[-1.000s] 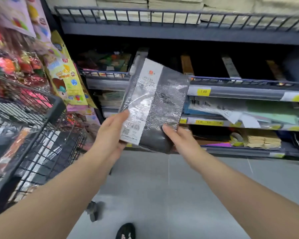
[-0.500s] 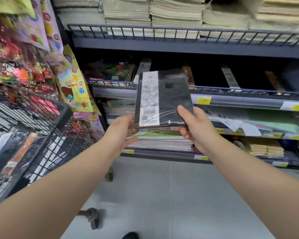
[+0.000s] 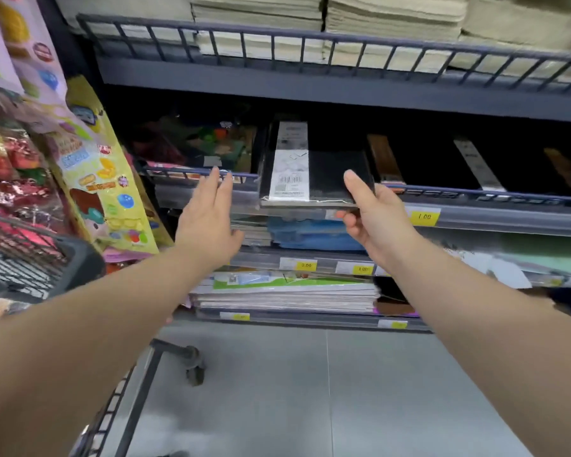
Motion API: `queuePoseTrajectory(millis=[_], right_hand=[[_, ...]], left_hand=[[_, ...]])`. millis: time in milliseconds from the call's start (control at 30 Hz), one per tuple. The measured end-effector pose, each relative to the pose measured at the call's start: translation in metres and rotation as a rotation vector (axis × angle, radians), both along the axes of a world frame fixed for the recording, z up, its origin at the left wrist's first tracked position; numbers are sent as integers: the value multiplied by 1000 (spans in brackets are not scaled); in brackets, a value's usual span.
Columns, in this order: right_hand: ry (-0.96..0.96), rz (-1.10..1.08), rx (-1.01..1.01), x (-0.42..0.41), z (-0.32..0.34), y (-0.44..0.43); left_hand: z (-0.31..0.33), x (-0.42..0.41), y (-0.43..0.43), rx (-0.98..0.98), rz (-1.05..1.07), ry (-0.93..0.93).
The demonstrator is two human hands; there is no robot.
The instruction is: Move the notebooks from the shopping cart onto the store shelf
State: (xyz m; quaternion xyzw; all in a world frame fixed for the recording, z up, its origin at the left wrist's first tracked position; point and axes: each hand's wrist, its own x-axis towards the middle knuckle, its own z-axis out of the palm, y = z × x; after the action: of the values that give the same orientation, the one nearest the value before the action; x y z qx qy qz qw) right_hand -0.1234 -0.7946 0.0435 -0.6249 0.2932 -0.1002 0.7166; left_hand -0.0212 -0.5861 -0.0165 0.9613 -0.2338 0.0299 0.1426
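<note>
The notebook is at the middle shelf front, paper stacks one shelf up. The cart is off left, lower down.

A yellow price tag on the shelf rail reads "1.00". A smaller tag on the rail below seems to read "0.00". The notebook has a white band with a barcode; its print is too small to read.

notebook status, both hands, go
Left hand open, clear of the notebook. Right hand pinching its near right corner. Notebook lying flat across the shelf rail, not yet released. No obstruction seen.
</note>
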Motion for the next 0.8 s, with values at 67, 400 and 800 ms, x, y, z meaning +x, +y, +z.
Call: queuePoseTrajectory(millis=[67,400,800], right_hand=[[2,-50,-138,10,-14,2],[-244,93,-1655,1,-32,9],[-215,207,-1813,50,-34,1]], left_hand=[[-2,18,-2,154,15,-35],[-14,18,-5,207,60,-10],[-22,19,-6,207,49,-54]])
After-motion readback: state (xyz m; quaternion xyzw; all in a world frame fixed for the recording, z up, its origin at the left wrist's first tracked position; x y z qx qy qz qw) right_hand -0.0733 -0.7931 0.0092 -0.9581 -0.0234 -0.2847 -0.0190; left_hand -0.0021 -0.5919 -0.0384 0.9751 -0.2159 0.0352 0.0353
